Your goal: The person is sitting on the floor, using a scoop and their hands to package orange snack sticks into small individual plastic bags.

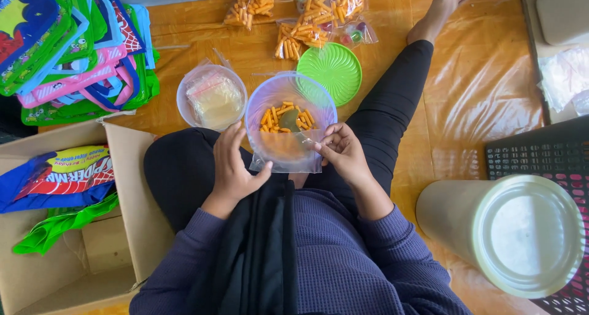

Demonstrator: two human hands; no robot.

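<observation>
Beside the green lid [334, 69], both hands [233, 167] [343, 152] hold a clear bag [288, 152].

Bare floor [478, 100] lies open to the right; a bowl [211, 97], green lid [334, 69] and snack packets [313, 17] crowd the far side.

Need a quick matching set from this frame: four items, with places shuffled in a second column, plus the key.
Items:
1. clear plastic bag
2. green lid
3. cardboard box
4. tall cream container

Places:
A. on its side at the lower right of the picture
B. held between left hand and right hand
C. at the left of the picture, with folded colourful bags inside
D. flat on the floor beyond the purple bowl

Pairs: 1-B, 2-D, 3-C, 4-A
</observation>
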